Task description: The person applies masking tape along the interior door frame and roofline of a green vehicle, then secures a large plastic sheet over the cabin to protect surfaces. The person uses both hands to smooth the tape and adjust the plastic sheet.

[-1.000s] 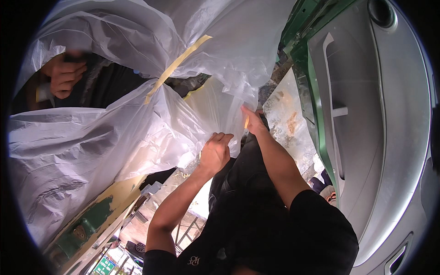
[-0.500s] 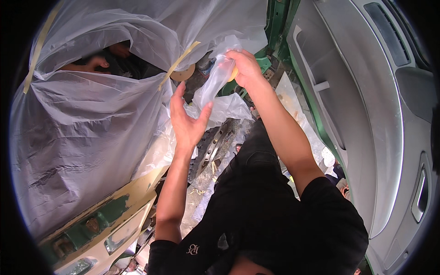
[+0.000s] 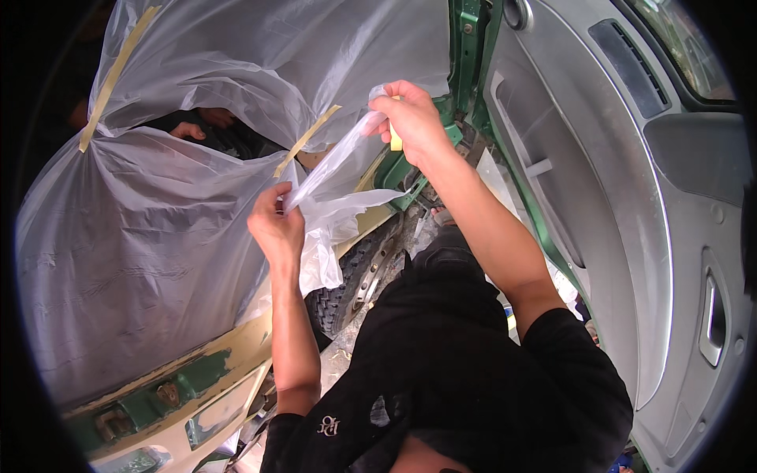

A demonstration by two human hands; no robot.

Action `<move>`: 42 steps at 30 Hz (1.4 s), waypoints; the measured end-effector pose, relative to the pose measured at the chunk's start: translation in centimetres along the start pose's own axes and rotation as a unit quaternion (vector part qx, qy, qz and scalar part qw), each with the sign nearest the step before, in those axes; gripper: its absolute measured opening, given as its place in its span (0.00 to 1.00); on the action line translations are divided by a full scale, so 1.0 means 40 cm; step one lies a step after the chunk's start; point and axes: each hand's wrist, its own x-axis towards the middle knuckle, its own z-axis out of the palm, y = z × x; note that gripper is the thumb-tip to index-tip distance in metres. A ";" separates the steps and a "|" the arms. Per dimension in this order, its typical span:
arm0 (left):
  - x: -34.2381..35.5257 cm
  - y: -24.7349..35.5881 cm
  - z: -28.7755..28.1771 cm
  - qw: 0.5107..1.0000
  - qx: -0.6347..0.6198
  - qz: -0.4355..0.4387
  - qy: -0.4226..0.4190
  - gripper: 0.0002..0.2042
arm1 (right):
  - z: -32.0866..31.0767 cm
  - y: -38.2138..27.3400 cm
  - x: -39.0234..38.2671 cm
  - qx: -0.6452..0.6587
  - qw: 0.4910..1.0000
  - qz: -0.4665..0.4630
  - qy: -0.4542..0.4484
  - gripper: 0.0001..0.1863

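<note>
A twisted length of clear plastic film [image 3: 335, 162] is stretched taut between my two hands. My left hand [image 3: 277, 225] pinches its lower left end, fingers closed. Up and to the right, my right hand [image 3: 414, 122] is closed on the other end. A yellow object [image 3: 396, 135], mostly hidden by the fingers, is also in my right hand; its kind cannot be made out. The film belongs to a large sheet [image 3: 158, 260] draped over the vehicle on the left. A strip of masking tape [image 3: 309, 140] runs across gathered film near my left hand.
Another tape strip [image 3: 118, 79] gathers the sheet further left. Through a gap in it shows another person's hand [image 3: 189, 130]. A grey door panel [image 3: 615, 197] stands at the right. Below the film are a tyre [image 3: 343, 280] and a green and cream body panel [image 3: 189, 378].
My left hand has moved left and down and has closed on the film, which is now pulled straight. My right hand has shifted slightly left and still grips its end.
</note>
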 end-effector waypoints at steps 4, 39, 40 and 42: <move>0.062 -0.024 -0.111 0.997 0.035 0.065 -0.022 0.15 | 0.026 -0.011 -0.002 -0.080 0.996 -0.037 -0.027 0.12; -0.228 -0.065 -0.126 0.866 -0.319 -0.358 0.143 0.11 | 0.058 0.251 -0.013 -0.183 0.947 -0.050 -0.261 0.10; -0.222 -0.038 -0.120 0.869 -0.337 -0.332 0.150 0.10 | 0.084 0.278 -0.004 -0.164 0.946 -0.036 -0.278 0.10; -0.213 0.020 -0.103 0.871 -0.367 -0.280 0.165 0.09 | 0.155 0.314 0.007 -0.221 0.931 -0.017 -0.292 0.10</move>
